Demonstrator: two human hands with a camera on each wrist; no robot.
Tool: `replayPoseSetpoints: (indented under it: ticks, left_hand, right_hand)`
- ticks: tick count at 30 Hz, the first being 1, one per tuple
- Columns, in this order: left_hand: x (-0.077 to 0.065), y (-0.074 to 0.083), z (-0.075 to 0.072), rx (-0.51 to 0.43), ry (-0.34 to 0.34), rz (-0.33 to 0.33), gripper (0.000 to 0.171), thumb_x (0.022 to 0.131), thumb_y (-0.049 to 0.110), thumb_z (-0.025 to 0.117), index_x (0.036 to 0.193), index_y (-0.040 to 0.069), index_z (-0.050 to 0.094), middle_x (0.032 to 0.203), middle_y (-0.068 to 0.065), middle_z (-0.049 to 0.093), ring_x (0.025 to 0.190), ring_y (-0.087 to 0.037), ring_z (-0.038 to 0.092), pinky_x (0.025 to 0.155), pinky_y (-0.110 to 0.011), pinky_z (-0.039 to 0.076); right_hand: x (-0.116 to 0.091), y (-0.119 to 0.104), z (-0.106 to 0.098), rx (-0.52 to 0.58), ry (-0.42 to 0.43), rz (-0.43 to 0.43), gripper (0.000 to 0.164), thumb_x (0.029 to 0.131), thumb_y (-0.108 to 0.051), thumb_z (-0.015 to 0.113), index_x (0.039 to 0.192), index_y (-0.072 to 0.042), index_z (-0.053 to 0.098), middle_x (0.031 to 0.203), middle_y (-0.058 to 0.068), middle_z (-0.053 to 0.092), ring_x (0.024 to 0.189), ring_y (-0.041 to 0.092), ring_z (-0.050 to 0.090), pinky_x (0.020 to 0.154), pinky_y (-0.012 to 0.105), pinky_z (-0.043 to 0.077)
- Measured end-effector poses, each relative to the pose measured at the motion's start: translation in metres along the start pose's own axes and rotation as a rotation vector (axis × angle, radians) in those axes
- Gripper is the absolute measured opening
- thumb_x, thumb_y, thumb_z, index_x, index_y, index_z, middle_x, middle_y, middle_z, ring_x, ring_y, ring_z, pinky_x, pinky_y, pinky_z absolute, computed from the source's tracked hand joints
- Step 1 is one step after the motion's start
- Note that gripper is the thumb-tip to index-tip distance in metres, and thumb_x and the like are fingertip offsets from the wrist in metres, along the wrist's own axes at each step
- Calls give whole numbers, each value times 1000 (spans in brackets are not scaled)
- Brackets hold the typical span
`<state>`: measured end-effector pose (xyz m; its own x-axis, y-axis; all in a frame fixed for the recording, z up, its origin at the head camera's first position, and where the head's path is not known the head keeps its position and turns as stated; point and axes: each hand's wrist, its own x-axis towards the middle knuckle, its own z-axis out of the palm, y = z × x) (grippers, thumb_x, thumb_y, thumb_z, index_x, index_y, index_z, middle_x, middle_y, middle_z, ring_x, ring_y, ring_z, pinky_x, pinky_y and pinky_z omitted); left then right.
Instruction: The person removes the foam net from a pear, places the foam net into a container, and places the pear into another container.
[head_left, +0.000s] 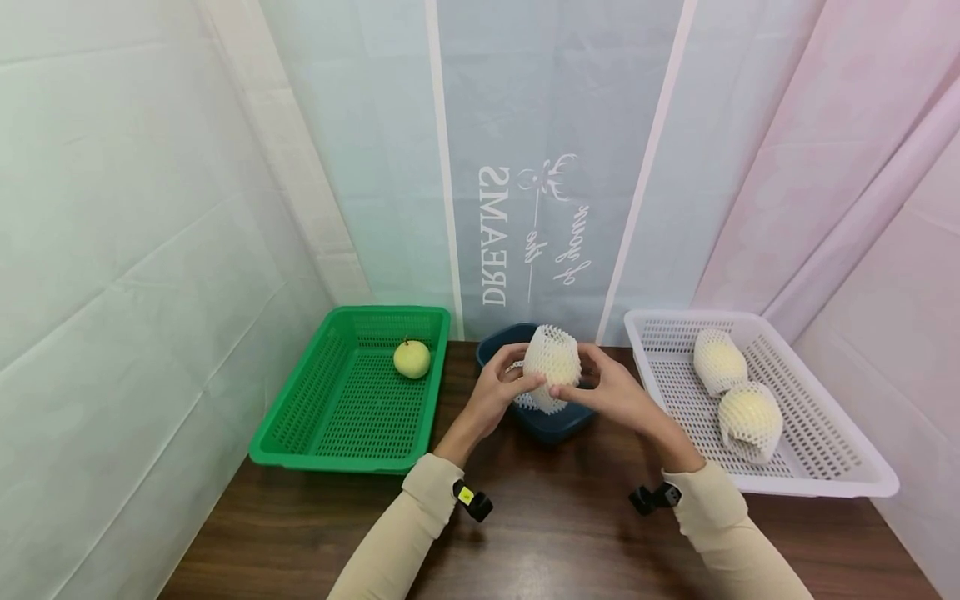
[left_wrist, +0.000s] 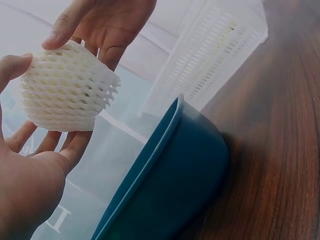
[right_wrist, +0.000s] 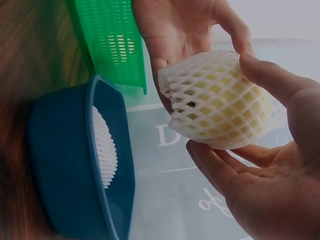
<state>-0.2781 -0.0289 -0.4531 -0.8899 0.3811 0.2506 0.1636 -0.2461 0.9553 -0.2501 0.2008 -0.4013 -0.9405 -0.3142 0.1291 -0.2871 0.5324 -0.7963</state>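
Both hands hold a pale yellow pear (head_left: 553, 367) wrapped in a white foam net, above a dark blue basin. My left hand (head_left: 495, 387) grips it from the left with the thumb in front and the fingers behind. On the other side, my right hand (head_left: 611, 387) holds it between thumb and fingers. In the right wrist view the yellow skin of the pear (right_wrist: 220, 100) shows through the mesh, with a small dark spot near the net's open end. Inside the basin (right_wrist: 60, 155), a white foam net (right_wrist: 104, 150) lies against the wall.
At the left stands a green basket (head_left: 337, 462) with one bare pear (head_left: 412, 359) in it. A white basket (head_left: 817, 487) on the right contains two netted pears (head_left: 720, 362). Everything stands on a dark wooden table (head_left: 547, 533), with a printed curtain (head_left: 555, 100) behind.
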Motion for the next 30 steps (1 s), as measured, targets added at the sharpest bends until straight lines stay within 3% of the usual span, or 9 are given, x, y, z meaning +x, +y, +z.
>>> replayPoseSetpoints:
  ticks: [15,22,30]
  left_hand:
    - [-15,-2,-3,68,-1,-6,66,96,21,78,154,9,48,155,-14,50,136,-25,57,106,-37,56]
    - [-20,-4,-5,85,-17,6,67,96,19,80,154,7,48,158,-15,48,137,-25,57,106,-33,56]
    - [-26,-7,-8,96,-42,28,69,95,20,81,153,4,47,160,-17,44,143,-31,53,110,-38,54]
  right_hand:
    - [-8,3,12,-26,24,-32,80,91,-36,87,153,-5,48,144,20,62,128,42,66,101,59,57]
    - [-13,3,16,-15,21,-42,75,91,-35,87,148,-5,51,140,18,64,125,38,67,102,56,58]
    - [-19,3,20,-21,11,-55,75,92,-36,86,150,-6,49,140,17,64,124,36,67,100,53,59]
